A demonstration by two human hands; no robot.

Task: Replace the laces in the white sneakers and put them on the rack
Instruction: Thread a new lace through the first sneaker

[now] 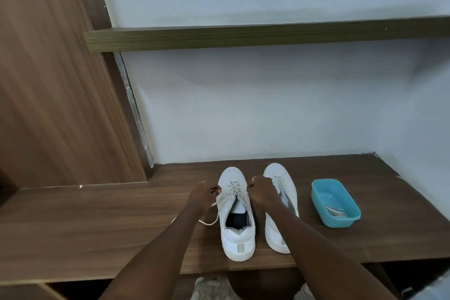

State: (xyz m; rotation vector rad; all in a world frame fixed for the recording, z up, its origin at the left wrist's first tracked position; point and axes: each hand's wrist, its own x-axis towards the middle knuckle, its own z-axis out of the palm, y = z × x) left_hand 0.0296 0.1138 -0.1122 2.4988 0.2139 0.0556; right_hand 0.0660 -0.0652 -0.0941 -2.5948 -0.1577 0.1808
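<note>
Low in the frame's centre, your left hand point(203, 193) and right hand point(261, 190) both curled tight, pinching the lace point(234, 192) either side of the leftmost white sneaker point(237, 241).

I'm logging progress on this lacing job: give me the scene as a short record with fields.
left sneaker: laced, toe toward the wall, one lace end trailing on the bench
left hand: pinches the lace left of the eyelets
right hand: grips the lace on the eyelets' right
right sneaker: partly behind the right forearm, lacing unclear
blue tub: right of the sneakers, pale strips inside
wall shelf: above, top unseen
</note>
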